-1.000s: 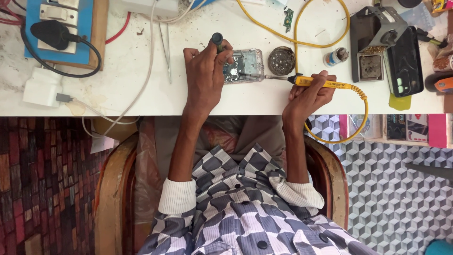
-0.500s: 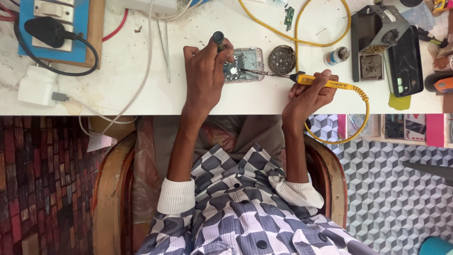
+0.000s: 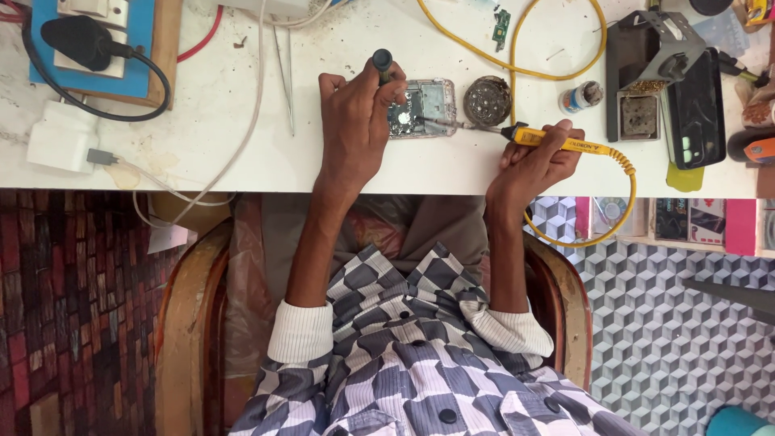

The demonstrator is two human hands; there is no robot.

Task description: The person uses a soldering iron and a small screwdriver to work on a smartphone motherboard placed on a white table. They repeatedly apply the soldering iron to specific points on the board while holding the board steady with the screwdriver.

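My left hand (image 3: pixel 361 121) is closed around a dark-handled tool (image 3: pixel 383 61) and rests on the left part of an opened phone (image 3: pixel 425 108) lying on the white bench. My right hand (image 3: pixel 534 157) grips a yellow soldering iron (image 3: pixel 557 140) like a pen. Its metal tip reaches left onto the phone's circuit board. A yellow cable (image 3: pixel 517 56) runs from the iron in a loop across the bench and below its edge.
A round tin (image 3: pixel 488 99) and a small bottle (image 3: pixel 580 96) sit right of the phone. A black iron stand (image 3: pixel 651 74) and a dark phone (image 3: pixel 701 109) lie further right. Tweezers (image 3: pixel 285 73), a blue socket board (image 3: pixel 97 44) with a black plug and a white charger (image 3: pixel 59 148) are at the left.
The soldering iron's tip has moved left from the round tin onto the phone's board. My left hand stays on the phone with its tool.
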